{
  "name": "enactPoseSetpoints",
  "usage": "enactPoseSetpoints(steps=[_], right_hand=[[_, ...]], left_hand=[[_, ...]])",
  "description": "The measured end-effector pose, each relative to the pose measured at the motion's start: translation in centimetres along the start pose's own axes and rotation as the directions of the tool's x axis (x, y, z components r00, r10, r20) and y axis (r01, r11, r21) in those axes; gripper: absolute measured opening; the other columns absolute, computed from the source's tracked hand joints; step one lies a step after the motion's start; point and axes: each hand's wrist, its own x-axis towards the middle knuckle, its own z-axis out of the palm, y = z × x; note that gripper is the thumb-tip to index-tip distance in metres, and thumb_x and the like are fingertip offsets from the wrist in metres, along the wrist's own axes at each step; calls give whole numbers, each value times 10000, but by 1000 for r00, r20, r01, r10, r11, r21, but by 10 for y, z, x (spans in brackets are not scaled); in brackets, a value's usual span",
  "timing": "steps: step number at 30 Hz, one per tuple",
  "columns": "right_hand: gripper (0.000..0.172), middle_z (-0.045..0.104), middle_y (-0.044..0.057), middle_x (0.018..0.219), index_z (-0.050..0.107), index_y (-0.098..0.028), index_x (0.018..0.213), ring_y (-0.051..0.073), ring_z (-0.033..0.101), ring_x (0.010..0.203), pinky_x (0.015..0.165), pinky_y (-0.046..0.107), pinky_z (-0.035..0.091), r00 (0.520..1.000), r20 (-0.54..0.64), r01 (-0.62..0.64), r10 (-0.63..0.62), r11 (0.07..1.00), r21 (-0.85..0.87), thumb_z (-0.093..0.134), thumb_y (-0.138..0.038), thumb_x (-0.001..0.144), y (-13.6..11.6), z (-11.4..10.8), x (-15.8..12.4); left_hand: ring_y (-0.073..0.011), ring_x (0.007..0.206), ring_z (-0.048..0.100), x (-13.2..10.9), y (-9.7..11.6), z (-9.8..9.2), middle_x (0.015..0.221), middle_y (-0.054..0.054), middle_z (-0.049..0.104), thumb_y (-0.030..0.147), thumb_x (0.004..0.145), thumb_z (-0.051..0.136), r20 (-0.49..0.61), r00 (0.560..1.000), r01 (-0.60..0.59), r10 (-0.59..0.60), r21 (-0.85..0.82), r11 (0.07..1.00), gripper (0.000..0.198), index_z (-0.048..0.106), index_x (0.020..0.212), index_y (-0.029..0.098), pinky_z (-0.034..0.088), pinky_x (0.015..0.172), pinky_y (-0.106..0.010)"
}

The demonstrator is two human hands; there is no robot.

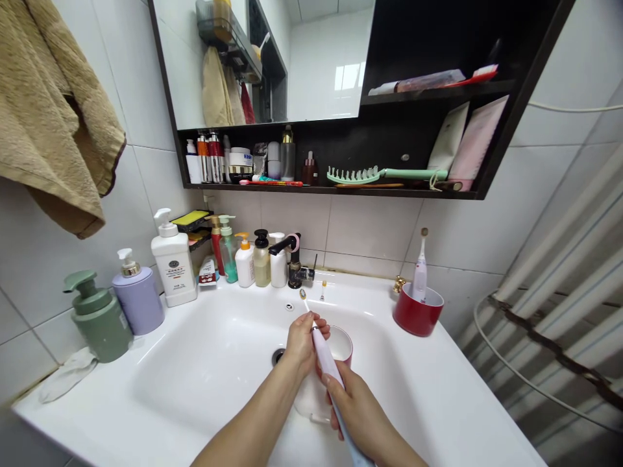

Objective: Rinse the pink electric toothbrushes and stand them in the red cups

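Over the sink, I hold a pale pink electric toothbrush [324,353] with both hands. My right hand [357,405] is wrapped round the lower handle. Closed at the neck, just below the brush head [302,294], are the fingers of my left hand [302,340]. The brush points away from me, towards the tap. Beneath it in the basin stands a cup [346,344], white inside and reddish outside, partly hidden by my hands. A whitish object, also partly covered, lies nearer me in the basin. A small spare brush head [324,290] rests on the sink's back ledge.
The black tap [293,259] stands behind the white sink [195,363]. Several pump bottles [174,269] line the left and back. At right, a red container [418,314] holds another electric toothbrush [420,269]. A mirror cabinet [350,189] overhangs; a brown towel [58,104] hangs left.
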Motion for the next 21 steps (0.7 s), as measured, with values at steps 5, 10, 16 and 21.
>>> enactPoseSetpoints(steps=[5,10,16,21], right_hand=[[190,407,-31,594,375,-179,782,50,413,347,297,176,314,999,34,-15,14,1000,13,278,-327,714,-1,-3,0],[210,407,-27,601,377,-171,772,42,406,334,280,164,304,999,31,-42,41,999,13,257,-336,720,0,-7,-2],[210,399,-34,598,370,-177,793,37,400,332,286,162,302,999,-11,-37,39,992,120,262,-343,723,-5,-14,-8],[272,406,-35,595,366,-179,876,39,398,321,289,167,289,998,-67,19,-9,990,140,272,-380,718,-5,-19,-4]], left_hand=[[-71,433,491,2,-3,-1,496,3,486,163,689,397,-16,1000,14,-14,1,1000,84,425,621,122,404,501,-207],[-67,498,515,13,3,2,582,-28,520,195,726,340,-56,997,-32,47,246,969,126,423,664,122,417,542,-199],[-100,584,545,61,8,27,673,-60,587,232,718,341,-28,995,-45,100,749,661,146,449,705,135,413,537,-214],[-233,829,499,105,-8,54,833,-137,570,197,588,506,-47,984,-16,174,939,344,81,520,609,120,367,660,-306]])
